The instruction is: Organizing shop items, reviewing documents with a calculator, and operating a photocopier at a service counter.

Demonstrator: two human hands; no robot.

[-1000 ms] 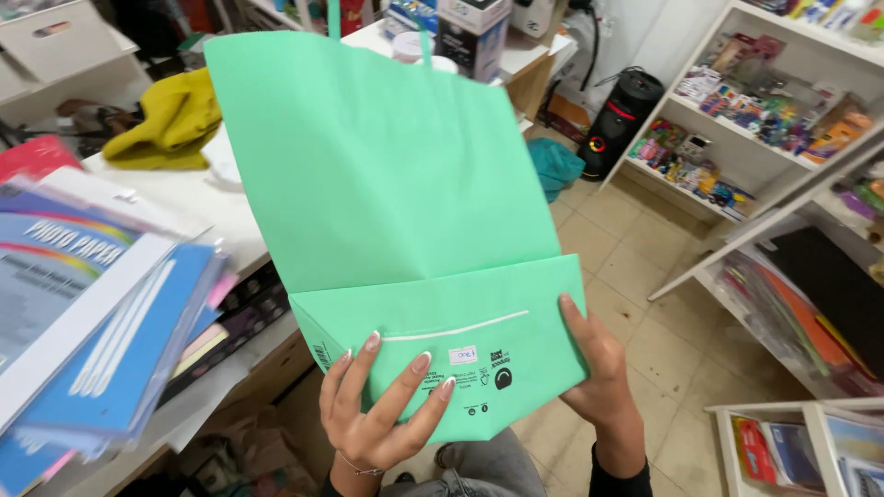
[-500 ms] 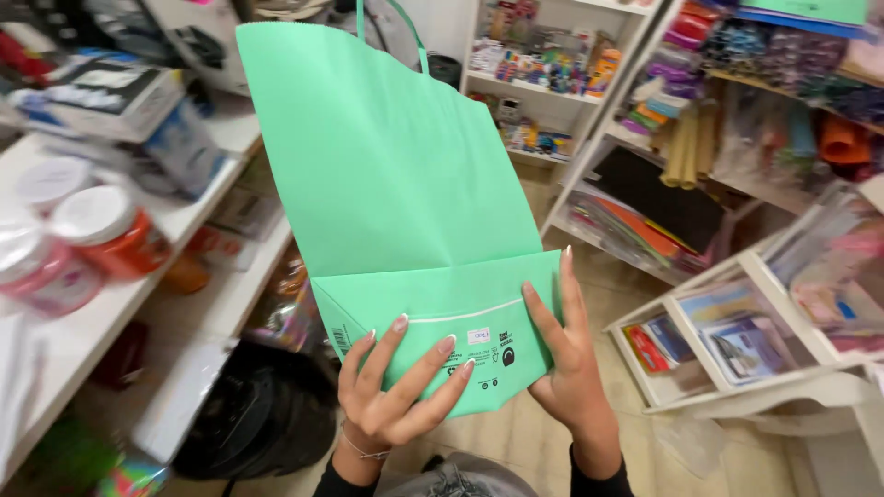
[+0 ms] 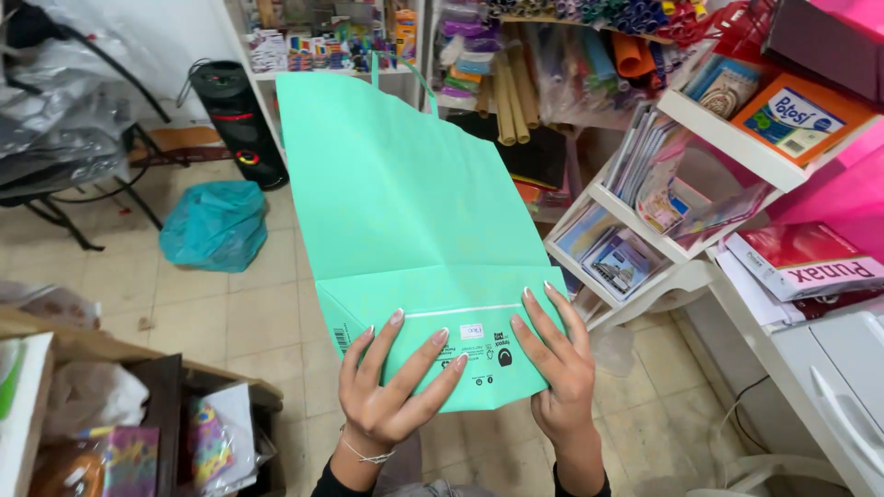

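I hold a flat, folded mint-green paper bag (image 3: 405, 202) upright in front of me, its folded bottom flap toward me and its handle at the far top edge. My left hand (image 3: 391, 391) lies spread on the lower left of the flap. My right hand (image 3: 552, 368) grips the flap's lower right, fingers spread over the paper. Small printed marks and a white sticker sit between the two hands.
White shelves (image 3: 709, 120) at right carry books, notebooks and paper rolls. A teal plastic bag (image 3: 214, 225) lies on the tiled floor beside a black speaker (image 3: 230, 110). A cardboard box (image 3: 138, 414) with colourful items sits at lower left; a white appliance (image 3: 838, 368) at lower right.
My view has swung around the room: the counter with jars at left gave way to tiled floor and a box, and the shelves came closer. Both hands kept hold of the bag.
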